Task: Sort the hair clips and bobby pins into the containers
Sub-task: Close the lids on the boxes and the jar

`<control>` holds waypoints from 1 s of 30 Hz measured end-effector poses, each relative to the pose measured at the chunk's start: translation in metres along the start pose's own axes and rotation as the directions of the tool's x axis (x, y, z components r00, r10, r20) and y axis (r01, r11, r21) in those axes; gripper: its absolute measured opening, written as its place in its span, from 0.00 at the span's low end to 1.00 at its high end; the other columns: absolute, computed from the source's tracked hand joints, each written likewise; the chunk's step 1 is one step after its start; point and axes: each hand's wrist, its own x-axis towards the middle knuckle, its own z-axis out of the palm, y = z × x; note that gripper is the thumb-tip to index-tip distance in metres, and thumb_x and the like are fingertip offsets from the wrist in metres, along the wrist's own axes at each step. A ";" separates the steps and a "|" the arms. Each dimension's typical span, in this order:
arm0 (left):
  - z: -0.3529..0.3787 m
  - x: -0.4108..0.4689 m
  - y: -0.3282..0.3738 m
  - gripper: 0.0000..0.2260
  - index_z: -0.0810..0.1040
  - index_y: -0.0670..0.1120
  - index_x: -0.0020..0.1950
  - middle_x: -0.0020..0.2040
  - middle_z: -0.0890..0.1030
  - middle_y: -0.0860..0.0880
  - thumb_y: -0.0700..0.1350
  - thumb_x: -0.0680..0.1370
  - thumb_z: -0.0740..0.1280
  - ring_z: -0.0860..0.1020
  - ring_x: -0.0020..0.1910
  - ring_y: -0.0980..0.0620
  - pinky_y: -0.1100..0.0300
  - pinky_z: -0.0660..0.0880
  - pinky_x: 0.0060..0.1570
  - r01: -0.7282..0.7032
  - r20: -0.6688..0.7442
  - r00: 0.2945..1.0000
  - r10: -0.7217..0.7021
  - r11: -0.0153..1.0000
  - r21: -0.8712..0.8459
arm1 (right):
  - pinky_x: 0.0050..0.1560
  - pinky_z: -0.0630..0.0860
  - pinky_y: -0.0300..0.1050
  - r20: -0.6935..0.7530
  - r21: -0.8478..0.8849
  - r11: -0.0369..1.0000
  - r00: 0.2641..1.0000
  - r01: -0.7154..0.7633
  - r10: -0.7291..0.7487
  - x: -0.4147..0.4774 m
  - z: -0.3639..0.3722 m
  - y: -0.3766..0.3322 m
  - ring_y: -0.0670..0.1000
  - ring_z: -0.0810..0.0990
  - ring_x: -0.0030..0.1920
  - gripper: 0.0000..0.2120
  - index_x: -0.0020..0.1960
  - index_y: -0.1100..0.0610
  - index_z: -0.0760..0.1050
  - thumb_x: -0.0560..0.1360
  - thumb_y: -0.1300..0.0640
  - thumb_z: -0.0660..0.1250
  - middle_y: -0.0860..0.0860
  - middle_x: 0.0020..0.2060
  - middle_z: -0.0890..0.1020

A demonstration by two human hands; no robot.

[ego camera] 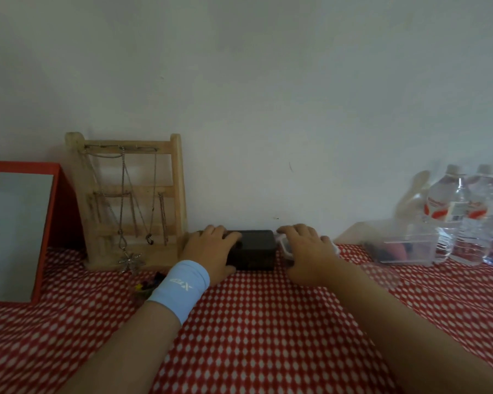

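Black box (254, 248): left hand (209, 251) grips its left end, thumb on front face; right hand (308, 251) curls over clear container (283, 248) just beside it

1. Worktop cloth (254, 322) — red, patterned with small white diamonds.
2. Wristband (180, 288) — light blue, white logo.
3. Box (254, 248): black.
4. Mirror frame (20, 165): orange-red.
5. Necklace rack (177, 177): pale wood.
6. Water bottles (450, 211): clear, red-and-white labels.

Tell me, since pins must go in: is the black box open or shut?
Shut: the black box shows an unbroken lid, no interior visible; left hand grips it.
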 end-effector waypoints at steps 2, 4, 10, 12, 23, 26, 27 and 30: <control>0.003 0.008 0.010 0.30 0.59 0.56 0.77 0.72 0.65 0.49 0.53 0.77 0.67 0.65 0.69 0.47 0.50 0.66 0.64 -0.034 -0.011 0.999 0.034 0.999 -0.018 | 0.71 0.64 0.61 0.043 -0.110 0.992 0.997 -0.062 0.067 -0.003 -0.005 0.011 0.56 0.66 0.70 0.35 0.75 0.44 0.58 0.73 0.51 0.72 0.51 0.71 0.66; 0.003 0.014 0.014 0.30 0.60 0.55 0.76 0.72 0.66 0.48 0.48 0.77 0.67 0.66 0.69 0.47 0.51 0.67 0.64 -0.032 -0.015 0.999 0.031 0.999 -0.020 | 0.69 0.65 0.59 0.038 -0.157 0.987 0.998 -0.042 0.049 -0.001 -0.006 0.016 0.55 0.69 0.68 0.31 0.74 0.43 0.61 0.75 0.50 0.71 0.51 0.69 0.69; 0.002 0.021 0.009 0.29 0.64 0.54 0.75 0.71 0.68 0.49 0.46 0.76 0.70 0.68 0.67 0.48 0.52 0.69 0.64 -0.011 0.008 1.000 0.012 0.994 -0.105 | 0.65 0.67 0.57 0.012 -0.139 0.990 1.000 0.016 -0.015 0.022 0.003 0.018 0.52 0.73 0.65 0.27 0.71 0.40 0.67 0.76 0.53 0.70 0.46 0.67 0.74; 0.002 0.022 0.009 0.29 0.64 0.53 0.75 0.71 0.68 0.49 0.45 0.76 0.70 0.67 0.68 0.47 0.52 0.68 0.66 -0.014 0.017 1.000 0.017 0.988 -0.151 | 0.64 0.68 0.56 -0.008 -0.149 0.988 0.999 0.032 -0.034 0.026 0.006 0.017 0.52 0.74 0.64 0.26 0.71 0.40 0.67 0.76 0.55 0.70 0.46 0.66 0.75; -0.045 -0.040 -0.036 0.12 0.75 0.54 0.61 0.61 0.72 0.50 0.50 0.78 0.64 0.69 0.63 0.49 0.56 0.69 0.60 0.134 -0.029 0.989 -0.145 0.961 -0.243 | 0.66 0.69 0.54 -0.060 -0.024 0.977 0.976 0.210 -0.212 0.002 -0.027 -0.083 0.56 0.70 0.64 0.26 0.73 0.50 0.67 0.76 0.55 0.65 0.54 0.66 0.71; -0.060 -0.066 -0.051 0.25 0.68 0.53 0.69 0.70 0.65 0.45 0.61 0.75 0.62 0.60 0.71 0.45 0.50 0.63 0.69 0.344 0.158 0.931 -0.330 0.936 -0.074 | 0.62 0.74 0.51 0.015 0.161 0.934 0.945 0.319 -0.325 -0.003 -0.025 -0.130 0.55 0.75 0.60 0.20 0.68 0.50 0.74 0.78 0.59 0.62 0.53 0.61 0.75; -0.063 -0.074 -0.055 0.32 0.62 0.52 0.74 0.73 0.61 0.44 0.64 0.73 0.63 0.58 0.73 0.44 0.49 0.60 0.71 0.365 0.260 0.902 -0.345 0.930 -0.032 | 0.61 0.74 0.50 0.036 0.182 0.923 0.936 0.339 -0.351 -0.003 -0.021 -0.143 0.55 0.76 0.60 0.19 0.68 0.51 0.74 0.78 0.59 0.62 0.53 0.62 0.77; -0.065 -0.094 -0.054 0.35 0.59 0.51 0.76 0.72 0.66 0.48 0.61 0.74 0.68 0.67 0.68 0.49 0.60 0.64 0.64 0.391 0.450 0.839 -0.307 0.914 -0.106 | 0.65 0.73 0.51 0.132 0.215 0.920 0.924 0.327 -0.359 -0.003 -0.006 -0.168 0.56 0.75 0.65 0.21 0.72 0.54 0.71 0.79 0.59 0.62 0.55 0.67 0.75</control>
